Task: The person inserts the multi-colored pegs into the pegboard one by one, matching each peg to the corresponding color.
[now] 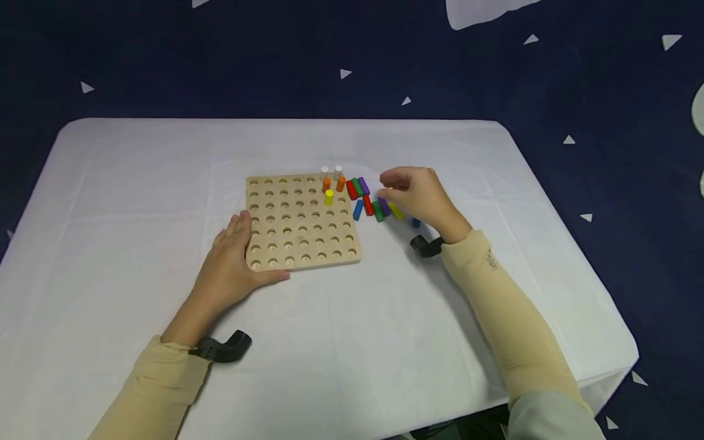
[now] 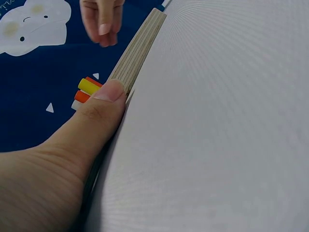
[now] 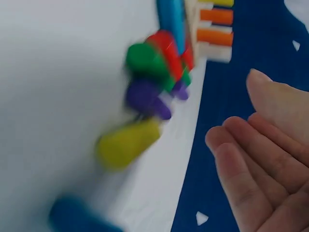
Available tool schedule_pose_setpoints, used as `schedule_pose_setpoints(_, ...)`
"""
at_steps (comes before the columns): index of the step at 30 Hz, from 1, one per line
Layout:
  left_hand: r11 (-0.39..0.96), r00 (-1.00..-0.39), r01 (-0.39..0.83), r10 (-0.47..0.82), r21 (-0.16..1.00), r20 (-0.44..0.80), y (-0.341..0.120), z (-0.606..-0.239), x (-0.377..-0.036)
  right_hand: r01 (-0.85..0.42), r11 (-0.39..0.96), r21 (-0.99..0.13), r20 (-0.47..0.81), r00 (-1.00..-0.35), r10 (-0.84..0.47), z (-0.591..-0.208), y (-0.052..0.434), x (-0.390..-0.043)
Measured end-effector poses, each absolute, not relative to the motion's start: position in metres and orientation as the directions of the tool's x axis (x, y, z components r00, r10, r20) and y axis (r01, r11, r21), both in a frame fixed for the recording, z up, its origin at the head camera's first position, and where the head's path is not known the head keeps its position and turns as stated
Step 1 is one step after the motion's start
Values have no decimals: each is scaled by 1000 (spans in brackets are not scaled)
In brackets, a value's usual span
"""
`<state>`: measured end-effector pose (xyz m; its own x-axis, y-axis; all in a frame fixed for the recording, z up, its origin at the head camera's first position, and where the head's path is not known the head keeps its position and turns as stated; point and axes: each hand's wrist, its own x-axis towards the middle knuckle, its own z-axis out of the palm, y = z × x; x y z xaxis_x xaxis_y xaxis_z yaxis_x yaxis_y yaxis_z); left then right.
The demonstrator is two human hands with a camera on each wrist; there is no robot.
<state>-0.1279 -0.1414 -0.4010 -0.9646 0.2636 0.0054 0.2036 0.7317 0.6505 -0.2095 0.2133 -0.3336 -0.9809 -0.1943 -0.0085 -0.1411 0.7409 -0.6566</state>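
Note:
A square wooden pegboard [image 1: 302,229] with rows of round holes lies on the table. White pegs [image 1: 338,172], orange pegs [image 1: 341,183] and a yellow peg [image 1: 329,197] stand upright in its far right part. At the board's near left corner, my left hand [image 1: 228,260] rests with fingers along the left side and a straight thumb [image 2: 94,111] against the front edge. To the right of the board, my right hand [image 1: 420,192] hovers over loose pegs, holding nothing. Its fingers are loosely bent, thumb apart from them in the right wrist view.
Loose pegs lie on the white cloth right of the board: red [image 1: 368,206], green [image 1: 378,211], purple [image 1: 384,206], blue [image 1: 358,209] and a yellow one [image 3: 128,145]. Another blue peg [image 1: 416,223] lies farther right, partly under my right wrist. A dark patterned cloth [image 1: 275,61] is beyond the table.

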Motion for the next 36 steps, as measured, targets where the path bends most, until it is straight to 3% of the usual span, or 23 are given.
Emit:
schedule_pose_setpoints(15,731,-964,205,264,651,8,-142,-400,-128,-153,875,-459,-150,-958,-246,-349,239,-207)
schedule_pose_setpoints(36,738,-967,187,256,648,-12,-141,-401,-129,-294,860,-417,-181,-901,-395,-351,243,-217)
